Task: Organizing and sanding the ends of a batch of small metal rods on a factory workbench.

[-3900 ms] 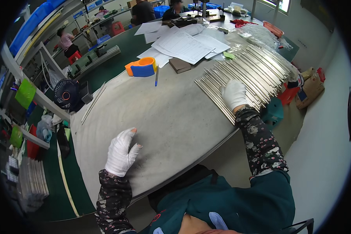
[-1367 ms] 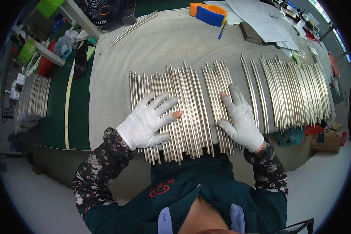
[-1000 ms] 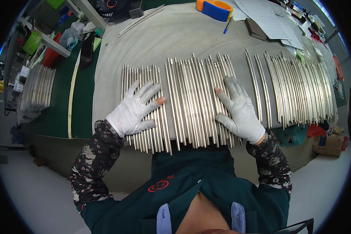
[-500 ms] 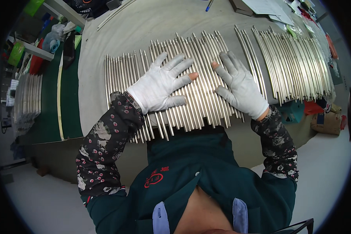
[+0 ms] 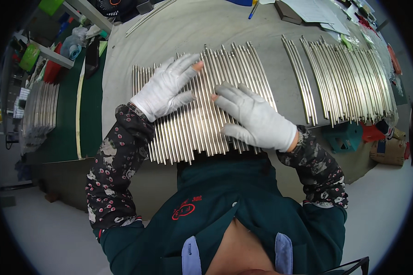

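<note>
A wide row of shiny metal rods (image 5: 205, 130) lies side by side in front of me, their near ends uneven over the table edge. My left hand (image 5: 165, 88), in a white glove with a bare thumb tip, rests on the left part of the row, palm down and fingers outstretched. Lower and to the right, my right hand (image 5: 256, 118) lies flat over the row's right half, also gloved, with one bare fingertip. Both hands are open, and neither grips a rod. Beneath the gloves the rods are hidden.
A few separate rods (image 5: 300, 80) lie right of the row, beside a larger rod group (image 5: 348, 82). Bagged rods (image 5: 43, 107) sit far left on a green surface. Papers (image 5: 307, 11), a blue pen (image 5: 253, 10) and more thin rods (image 5: 149, 17) lie at the back.
Both hands have moved left over the row, the right one farther and lower. The rods in the row now lie closer together, with a wider gap to the separate rods at right.
</note>
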{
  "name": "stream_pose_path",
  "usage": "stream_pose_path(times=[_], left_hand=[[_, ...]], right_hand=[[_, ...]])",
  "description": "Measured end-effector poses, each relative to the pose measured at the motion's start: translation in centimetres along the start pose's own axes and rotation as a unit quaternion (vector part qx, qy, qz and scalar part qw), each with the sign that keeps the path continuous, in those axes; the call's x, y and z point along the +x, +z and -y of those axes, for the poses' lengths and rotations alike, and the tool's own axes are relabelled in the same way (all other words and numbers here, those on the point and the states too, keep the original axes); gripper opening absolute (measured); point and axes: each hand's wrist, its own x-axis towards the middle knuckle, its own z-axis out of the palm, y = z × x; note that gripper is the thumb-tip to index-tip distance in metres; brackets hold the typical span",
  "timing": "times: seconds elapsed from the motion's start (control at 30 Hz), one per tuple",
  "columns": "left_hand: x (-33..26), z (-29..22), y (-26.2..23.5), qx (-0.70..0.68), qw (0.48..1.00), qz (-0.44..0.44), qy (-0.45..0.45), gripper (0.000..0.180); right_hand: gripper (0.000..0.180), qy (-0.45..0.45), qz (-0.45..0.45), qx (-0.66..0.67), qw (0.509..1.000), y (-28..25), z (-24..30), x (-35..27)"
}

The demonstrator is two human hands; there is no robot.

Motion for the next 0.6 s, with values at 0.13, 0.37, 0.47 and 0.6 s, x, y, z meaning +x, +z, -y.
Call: stream_pose_path(times=[0.13,0.37,0.47,0.6], left_hand=[[1.9,2.6,0.8,0.025,0.989,-0.083,-0.117,0.072],[5.8,4.1,3.3,0.046,0.983,-0.006,-0.179,0.068],[5.2,4.5,3.5,0.019,0.988,-0.027,-0.149,0.067],[4.7,2.8,3.2,-0.030,0.989,-0.028,-0.142,0.067]], right_hand=[[0.030,0.225,-0.095,0.232,0.942,-4.8,0.9,-3.5],[0.024,0.090,0.184,0.371,0.906,-2.1,3.2,-8.5],[0.035,0.042,0.119,0.299,0.946,0.6,2.8,-8.0],[0.038,0.102,0.189,0.287,0.934,-0.3,2.6,-6.0]])
